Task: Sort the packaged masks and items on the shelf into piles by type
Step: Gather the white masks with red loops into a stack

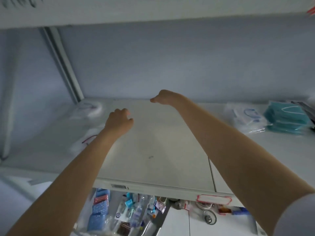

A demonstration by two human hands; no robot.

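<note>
White, smooth and matte, the shelf (153, 150) runs left to right under a second white shelf board overhead, with a pale blue-grey wall behind and a grey upright post (64, 65) at the far left. A seam splits the surface near the right, and a red-edged label (214, 198) sits on its near lip. The middle of the shelf is bare, with both hands over it. The left hand (119, 119) hovers with fingers loosely curled and holds nothing; the right hand (162, 97) reaches farther back, curled almost into a fist, and whether it pinches anything I cannot tell. At the far right lies a stack of teal masks (286, 118) in clear crinkled film, and just left of it, touching, a pile of white masks (245, 116) in glossy clear bags with blue print. At the far left another clear bag (90, 108) holds something white, blurred; nearer on the left, partly hidden by the left forearm, lies a soft white packet with a red cord (88, 138). Below the shelf's near edge, a lower level carries blue and red flat packets (100, 208), small bottles and other mixed items too blurred to name.
</note>
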